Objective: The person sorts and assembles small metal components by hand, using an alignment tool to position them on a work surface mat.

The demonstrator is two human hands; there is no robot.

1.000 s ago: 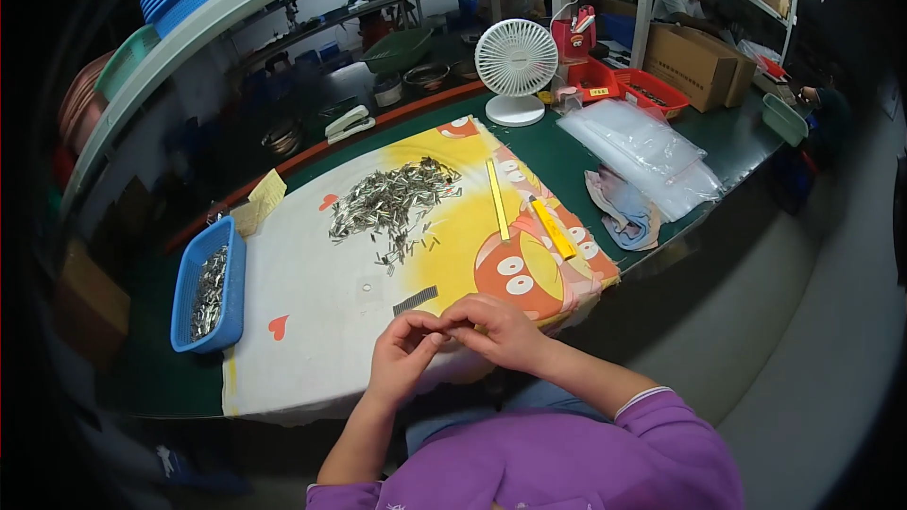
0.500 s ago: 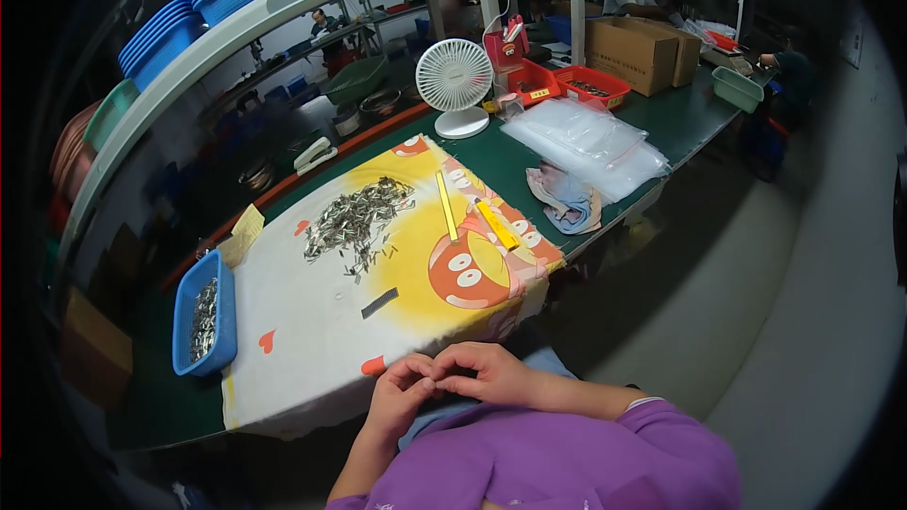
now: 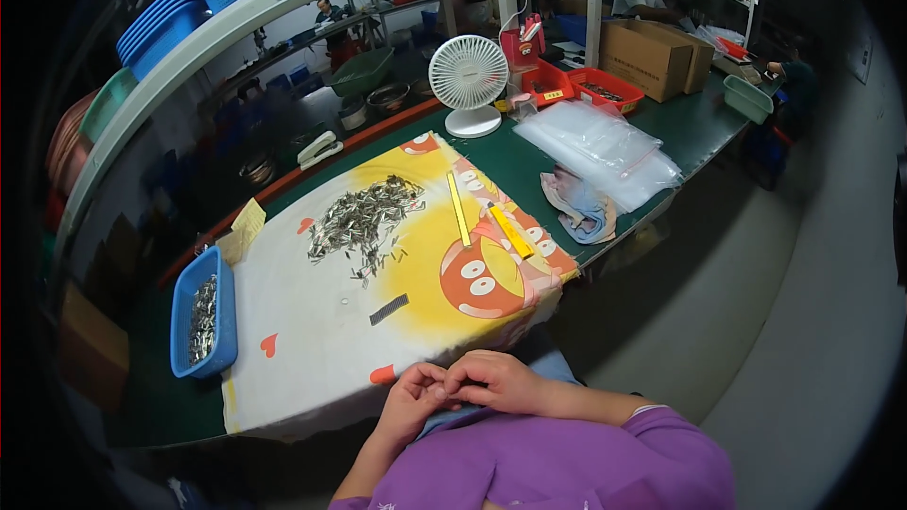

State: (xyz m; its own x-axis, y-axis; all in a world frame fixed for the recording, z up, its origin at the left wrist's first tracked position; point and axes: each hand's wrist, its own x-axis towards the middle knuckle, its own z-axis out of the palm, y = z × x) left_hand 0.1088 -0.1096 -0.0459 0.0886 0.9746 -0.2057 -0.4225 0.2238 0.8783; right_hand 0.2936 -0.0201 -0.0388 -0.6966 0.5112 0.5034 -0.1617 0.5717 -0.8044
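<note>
My left hand (image 3: 414,399) and my right hand (image 3: 493,381) meet at the near edge of the table, just in front of my lap. Their fingers are closed and pinched together at the tips. Whatever lies between them, if anything, is too small or hidden to make out. Beyond them, on a printed cloth (image 3: 312,340), lies a short dark grey ribbed strip (image 3: 389,310). Farther back spreads a loose pile of small metal pieces (image 3: 364,217). To its right rest a thin yellow strip (image 3: 458,209) and a yellow-orange bar-shaped tool (image 3: 510,231).
A blue basket (image 3: 227,321) of small metal pieces stands at the left. Behind the cloth are a white fan (image 3: 469,85), a white stapler-like tool (image 3: 319,149) and red trays (image 3: 605,90). Clear plastic bags (image 3: 605,151) and a crumpled cloth (image 3: 578,208) lie right. Co-workers sit farther off.
The whole view has shifted slightly, so the table things sit a little farther right. My hands stay together at the table edge, their fingers slightly rearranged.
</note>
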